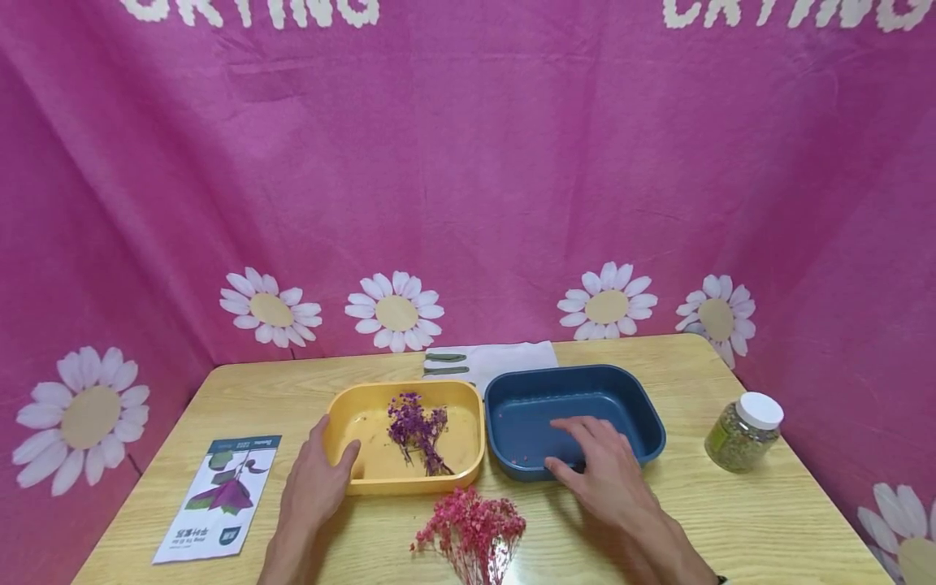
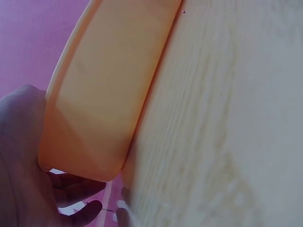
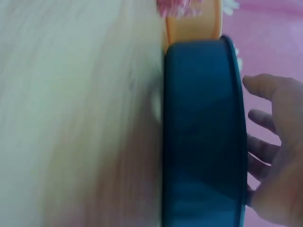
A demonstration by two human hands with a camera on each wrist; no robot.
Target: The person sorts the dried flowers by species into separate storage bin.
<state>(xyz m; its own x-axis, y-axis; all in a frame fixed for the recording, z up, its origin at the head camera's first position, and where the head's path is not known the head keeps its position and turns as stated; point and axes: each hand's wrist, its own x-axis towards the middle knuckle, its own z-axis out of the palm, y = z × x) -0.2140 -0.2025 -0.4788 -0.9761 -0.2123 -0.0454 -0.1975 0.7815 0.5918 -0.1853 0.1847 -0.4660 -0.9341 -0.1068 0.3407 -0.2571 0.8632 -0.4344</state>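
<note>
My left hand (image 1: 313,486) grips the left end of a yellow rectangular tub (image 1: 395,487), thumb over the rim and fingers along its outer side. In the left wrist view its fingers curve round the orange-looking wall (image 2: 99,94). A sprig of dried purple flowers (image 1: 415,426) lies inside the tub. Over the front right of a dark blue tub (image 1: 512,398) hovers my right hand (image 1: 610,475), fingers spread and loosely bent, holding nothing. The right wrist view shows those fingers beyond the blue wall (image 3: 203,132). Small pink bits lie in the blue tub.
A bunch of pink dried flowers (image 1: 471,528) lies at the table's near edge. A seed packet (image 1: 219,500) is at left, a white-lidded jar (image 1: 744,432) at right. Behind the tubs lies a white cloth (image 1: 512,357) with green-grey strips. Pink curtains (image 1: 468,203) surround the table.
</note>
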